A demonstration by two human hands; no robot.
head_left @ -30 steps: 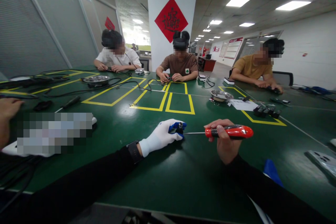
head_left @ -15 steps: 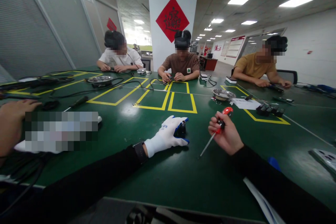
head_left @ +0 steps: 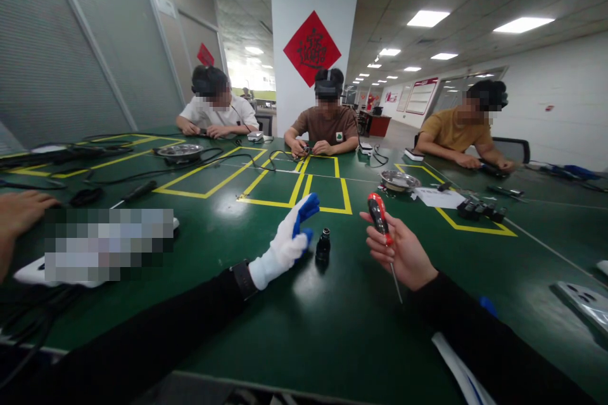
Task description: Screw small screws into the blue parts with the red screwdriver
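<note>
My left hand (head_left: 287,237), in a white glove with a blue palm, is open beside a small black bottle-shaped part (head_left: 323,248) with a metallic top. That part stands upright on the green table (head_left: 332,335), apart from the glove. My bare right hand (head_left: 396,243) is closed around a screwdriver (head_left: 380,218) with a red and black handle. The handle points up and the thin metal shaft slants down toward the table.
A metal bowl (head_left: 403,180) sits near a white paper (head_left: 437,197) and several black parts (head_left: 479,209). At left lie a white device (head_left: 31,269), another screwdriver (head_left: 137,193) and cables. A phone (head_left: 582,304) rests at right. Three people sit across the table.
My left hand has let go of the black part and drawn back left, its fingers straightening. The screwdriver has turned in my right hand: its shaft now slants down to the right.
</note>
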